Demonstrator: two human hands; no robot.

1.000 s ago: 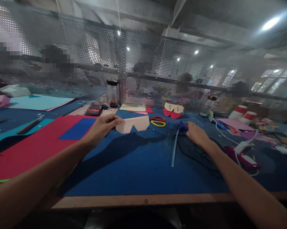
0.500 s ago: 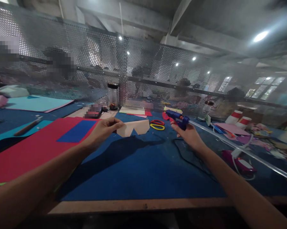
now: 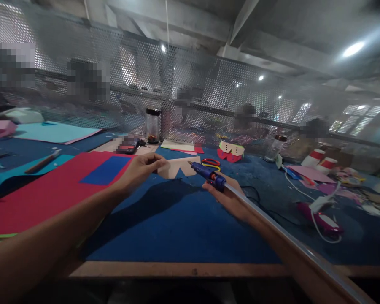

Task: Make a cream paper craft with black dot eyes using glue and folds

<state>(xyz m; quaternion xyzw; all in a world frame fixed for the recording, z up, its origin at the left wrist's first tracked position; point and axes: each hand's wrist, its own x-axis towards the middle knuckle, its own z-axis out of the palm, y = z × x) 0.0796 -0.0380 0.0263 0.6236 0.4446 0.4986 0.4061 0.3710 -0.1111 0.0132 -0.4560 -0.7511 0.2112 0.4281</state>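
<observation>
My left hand pinches one end of a cream paper cutout with a notched lower edge, held just above the blue table mat. My right hand grips a blue glue gun whose nozzle points left and almost touches the cutout's right part. A long clear glue stick runs back from the gun along my right forearm. The gun's black cord trails over the mat to the right.
Red and blue paper sheets lie at left. Red and yellow rings, a folded cream and red paper piece, a jar, a pink tool and cups stand further back. A perforated metal screen closes off the far side.
My right hand picked the glue gun up off the mat and swung it left, bringing its nozzle to the cutout. My left hand kept the cutout almost still.
</observation>
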